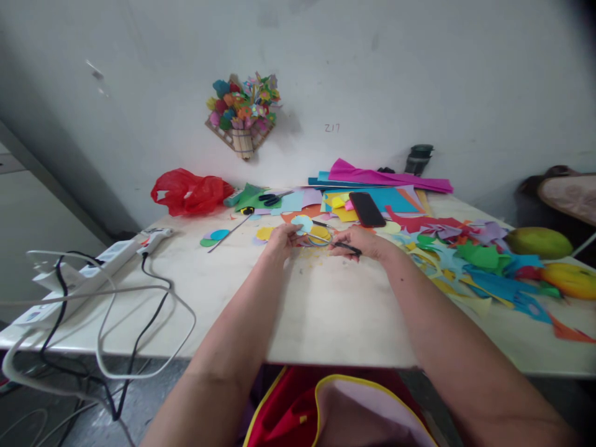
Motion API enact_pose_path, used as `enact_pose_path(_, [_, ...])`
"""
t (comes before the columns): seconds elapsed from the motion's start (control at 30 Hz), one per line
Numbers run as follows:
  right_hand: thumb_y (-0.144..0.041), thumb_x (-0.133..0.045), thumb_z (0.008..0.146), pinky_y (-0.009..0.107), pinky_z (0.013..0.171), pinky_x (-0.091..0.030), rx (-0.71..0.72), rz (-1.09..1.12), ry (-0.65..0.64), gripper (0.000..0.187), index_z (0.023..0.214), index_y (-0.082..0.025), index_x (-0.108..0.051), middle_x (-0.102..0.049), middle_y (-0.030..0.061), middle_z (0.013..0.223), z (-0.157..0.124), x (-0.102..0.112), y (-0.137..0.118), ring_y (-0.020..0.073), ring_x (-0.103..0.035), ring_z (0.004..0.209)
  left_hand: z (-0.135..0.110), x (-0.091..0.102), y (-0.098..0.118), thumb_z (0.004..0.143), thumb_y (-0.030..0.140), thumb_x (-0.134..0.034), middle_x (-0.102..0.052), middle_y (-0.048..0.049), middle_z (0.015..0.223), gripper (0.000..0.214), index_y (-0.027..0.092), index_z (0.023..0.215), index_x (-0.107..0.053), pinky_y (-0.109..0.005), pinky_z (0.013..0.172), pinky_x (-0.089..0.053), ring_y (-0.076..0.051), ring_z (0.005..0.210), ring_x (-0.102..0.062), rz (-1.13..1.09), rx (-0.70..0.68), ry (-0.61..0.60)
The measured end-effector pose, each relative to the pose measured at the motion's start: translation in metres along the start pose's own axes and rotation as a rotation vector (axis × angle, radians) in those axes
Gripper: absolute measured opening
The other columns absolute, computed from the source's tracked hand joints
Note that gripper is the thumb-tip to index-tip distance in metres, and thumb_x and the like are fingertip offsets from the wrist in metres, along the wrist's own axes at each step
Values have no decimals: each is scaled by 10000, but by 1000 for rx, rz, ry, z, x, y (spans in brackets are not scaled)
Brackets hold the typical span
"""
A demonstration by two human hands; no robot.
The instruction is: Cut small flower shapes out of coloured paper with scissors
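My left hand [282, 241] pinches a pale blue paper circle [303, 223] above the middle of the table. In my right hand [361, 242] is a pair of scissors [321, 238], its dark handles in my fingers and its blades pointing left toward the paper. Yellow paper circles [265, 233] lie just left of my left hand, and more yellow discs [320, 234] show behind the blades. Tiny yellow snippets [316, 256] are scattered below the scissors. Part of my left fingers is hidden behind the paper.
A phone [367, 210] rests on coloured sheets behind my right hand. Paper scraps [484, 261] and mangoes [537, 243] cover the right side. On the left are a power strip [88, 273] with loose cables, a red plastic bag [189, 192] and other scissors [272, 198].
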State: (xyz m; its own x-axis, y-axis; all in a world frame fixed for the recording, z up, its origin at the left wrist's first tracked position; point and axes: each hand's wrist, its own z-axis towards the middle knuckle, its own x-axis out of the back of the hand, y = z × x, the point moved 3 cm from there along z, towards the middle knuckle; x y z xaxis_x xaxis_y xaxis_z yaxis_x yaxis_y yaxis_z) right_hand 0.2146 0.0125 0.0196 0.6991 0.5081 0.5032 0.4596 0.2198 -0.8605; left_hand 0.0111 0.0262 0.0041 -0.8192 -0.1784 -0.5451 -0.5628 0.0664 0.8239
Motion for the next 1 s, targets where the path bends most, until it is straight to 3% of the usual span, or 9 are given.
enact_pose_path(0.43, [-443,-783,624,182,334,-357,-7,39,23,347,766,-139,-693,-508,-47,439,1,-4,-5,66,-453,352,2,2,0,612,33,-652,-659,-35,661,141,136,678,-581,-299,640,-580,-145,587,-637,-1,-40,33])
enact_pose_path(0.77, [-434,-787,619,189,366,-378,-9,6,-23,362,794,-141,-666,-545,-37,471,-7,-4,-13,75,-483,384,7,6,1,622,60,-670,-663,-42,662,142,131,674,-559,-263,585,-560,-149,580,-656,-51,-106,25])
enact_pose_path(0.9, [-410,-744,677,189,378,-371,59,104,-42,315,763,-130,-625,-537,-39,476,-13,3,-15,63,-452,384,7,8,3,617,63,-681,-615,-1,582,174,149,639,-531,-240,575,-548,-121,523,-625,-72,-144,54])
enact_pose_path(1.0, [-329,-769,647,196,399,-374,76,254,59,304,811,-129,-609,-565,-32,522,-8,3,-12,69,-481,411,3,4,3,623,80,-691,-602,3,563,181,152,619,-525,-221,576,-536,-112,528,-619,-59,-161,42])
